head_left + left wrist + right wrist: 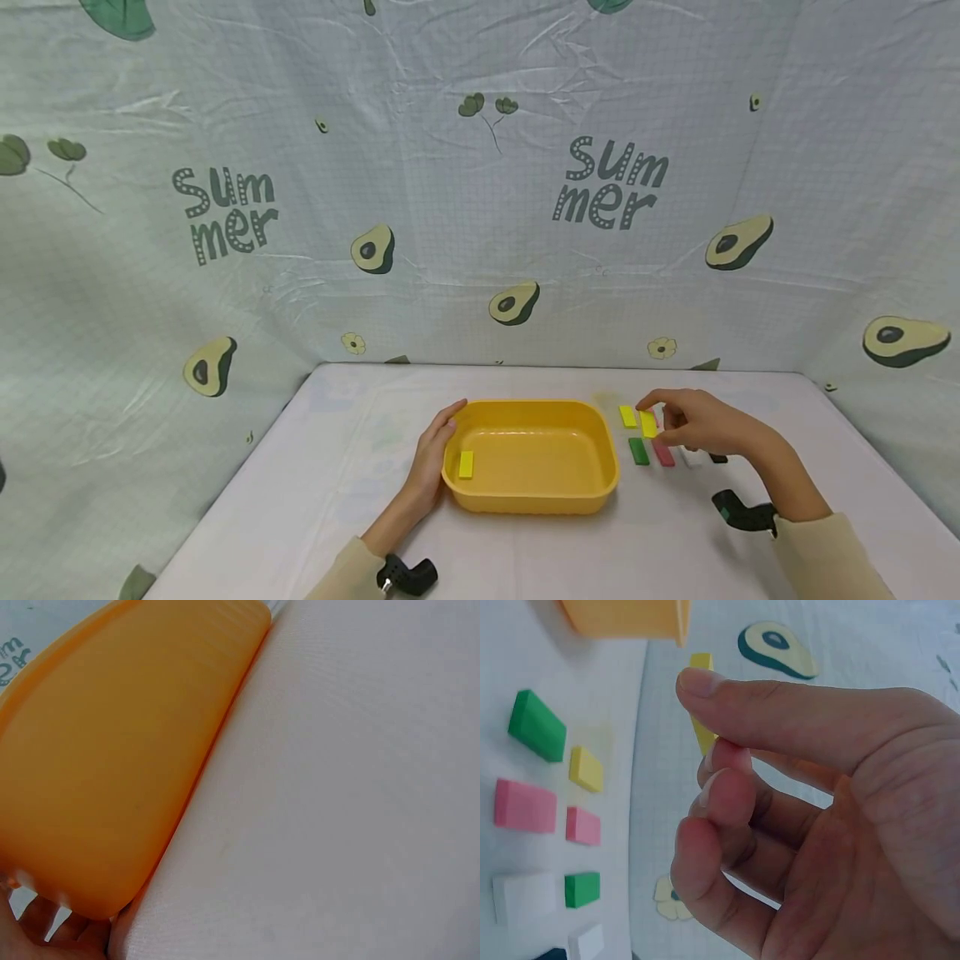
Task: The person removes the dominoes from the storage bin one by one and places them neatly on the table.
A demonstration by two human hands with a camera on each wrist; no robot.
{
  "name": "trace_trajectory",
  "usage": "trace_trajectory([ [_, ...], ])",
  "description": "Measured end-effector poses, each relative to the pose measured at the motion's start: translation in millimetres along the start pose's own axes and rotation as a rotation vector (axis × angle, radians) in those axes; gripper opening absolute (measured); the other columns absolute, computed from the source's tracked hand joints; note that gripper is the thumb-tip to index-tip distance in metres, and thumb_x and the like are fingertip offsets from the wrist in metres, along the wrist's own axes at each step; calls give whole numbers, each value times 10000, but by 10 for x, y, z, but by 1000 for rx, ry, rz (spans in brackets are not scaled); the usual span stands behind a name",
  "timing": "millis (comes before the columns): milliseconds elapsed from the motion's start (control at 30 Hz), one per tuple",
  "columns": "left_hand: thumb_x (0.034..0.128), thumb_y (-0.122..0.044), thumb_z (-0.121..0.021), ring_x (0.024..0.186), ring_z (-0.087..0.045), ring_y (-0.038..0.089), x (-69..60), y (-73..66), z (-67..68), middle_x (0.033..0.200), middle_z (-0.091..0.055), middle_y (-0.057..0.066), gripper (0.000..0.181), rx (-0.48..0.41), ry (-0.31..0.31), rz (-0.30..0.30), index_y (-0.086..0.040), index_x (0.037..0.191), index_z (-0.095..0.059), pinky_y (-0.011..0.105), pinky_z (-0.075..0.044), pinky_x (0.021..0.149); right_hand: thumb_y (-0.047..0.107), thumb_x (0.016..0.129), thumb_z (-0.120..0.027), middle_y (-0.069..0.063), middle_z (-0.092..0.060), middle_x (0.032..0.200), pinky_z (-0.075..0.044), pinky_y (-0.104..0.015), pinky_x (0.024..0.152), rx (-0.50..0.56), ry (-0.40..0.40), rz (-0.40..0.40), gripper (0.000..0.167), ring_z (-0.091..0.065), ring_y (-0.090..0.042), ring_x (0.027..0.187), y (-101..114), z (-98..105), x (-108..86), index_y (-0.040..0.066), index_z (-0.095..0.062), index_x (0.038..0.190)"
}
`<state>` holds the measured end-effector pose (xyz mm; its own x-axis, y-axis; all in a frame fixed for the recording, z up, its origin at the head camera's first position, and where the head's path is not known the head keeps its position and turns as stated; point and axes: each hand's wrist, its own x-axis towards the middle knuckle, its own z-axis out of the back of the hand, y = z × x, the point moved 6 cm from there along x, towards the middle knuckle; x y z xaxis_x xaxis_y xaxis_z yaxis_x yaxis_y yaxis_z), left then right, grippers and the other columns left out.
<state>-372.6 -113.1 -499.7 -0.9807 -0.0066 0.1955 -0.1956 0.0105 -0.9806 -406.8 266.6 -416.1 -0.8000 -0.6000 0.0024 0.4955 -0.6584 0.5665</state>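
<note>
A yellow plastic basin (536, 504) stands on the table, with one yellow block (467, 464) lying at its left end. My left hand (429, 458) holds the basin by its left side, fingers against the outer wall; the left wrist view shows only part of these fingers (71, 934). To the right of the basin, my right hand (701, 421) pinches another yellow block (703, 735) between thumb and forefinger, raised above the table. Beneath and beside that hand lie a yellow block (627, 417), a green block (639, 451) and a pink block (663, 453).
The right wrist view shows two rows of flat blocks, including a small pink block (583, 826), a second green block (582, 889), white blocks (525, 898) and a partly cut-off black block (551, 954). A white cloth covers the table (525, 558); a printed curtain (450, 192) hangs behind.
</note>
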Motion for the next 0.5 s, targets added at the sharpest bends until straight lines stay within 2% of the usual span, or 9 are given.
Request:
trace_trajectory([
  [333,1127,-236,-312,1498,-405,326,-29,-12,32,1645,-397,106,483,-12,20,3,-98,1581,-406,533,-301,1271,139,915,-749,-11,-548,732,-455,-244,541,54,-10,-73,509,-522,-155,579,-210,74,-119,-3,-575,1373],
  [500,1126,-238,-310,1501,-400,334,-49,-27,26,1653,-383,115,491,-2,27,1,-83,1584,-395,535,-306,1269,129,914,-740,-9,-536,722,-462,-244,548,73,0,-73,523,-515,-148,577,-324,86,-195,-28,-564,1381],
])
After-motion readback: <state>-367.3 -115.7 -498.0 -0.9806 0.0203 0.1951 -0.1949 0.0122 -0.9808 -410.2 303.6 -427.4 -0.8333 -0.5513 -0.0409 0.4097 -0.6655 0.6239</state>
